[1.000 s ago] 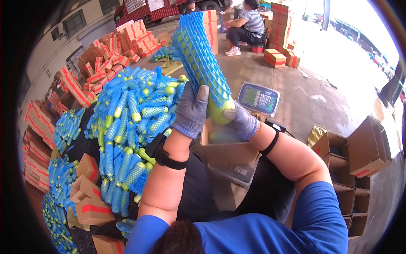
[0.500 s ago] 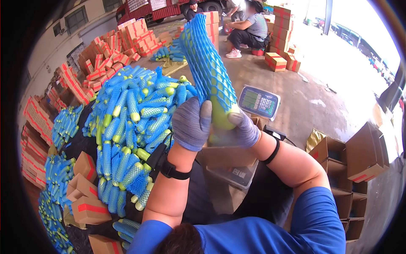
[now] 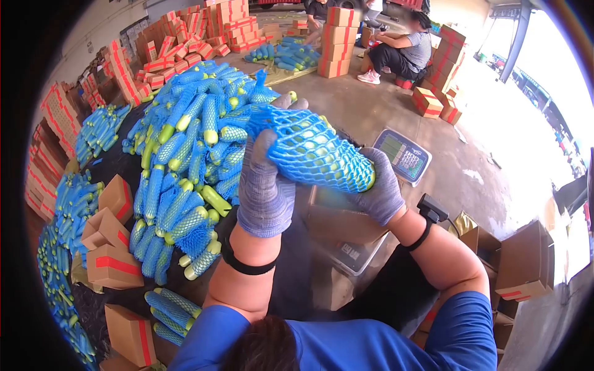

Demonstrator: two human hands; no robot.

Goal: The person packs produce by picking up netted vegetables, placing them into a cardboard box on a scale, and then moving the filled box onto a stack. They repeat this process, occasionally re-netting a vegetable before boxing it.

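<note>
A green gourd in blue foam netting lies tilted between my two gloved hands. My left hand grips its upper left end, where the netting bunches up. My right hand is wrapped round the lower right end, and a little bare green shows there. Both hands wear grey gloves. Left of them is a large pile of netted gourds. Beneath my hands, a box sits on a scale platform, partly hidden. The scale's display stands just beyond my right hand.
Open cartons stand at the right, others at the lower left. Taped boxes are stacked ahead. A seated person is beside more boxes, with another person further left. Netted gourds lie near my left elbow.
The gourd has tipped from nearly upright to a flatter slant. My left hand has moved up to the netting's end, and my right hand has shifted right. The whole view has turned slightly.
</note>
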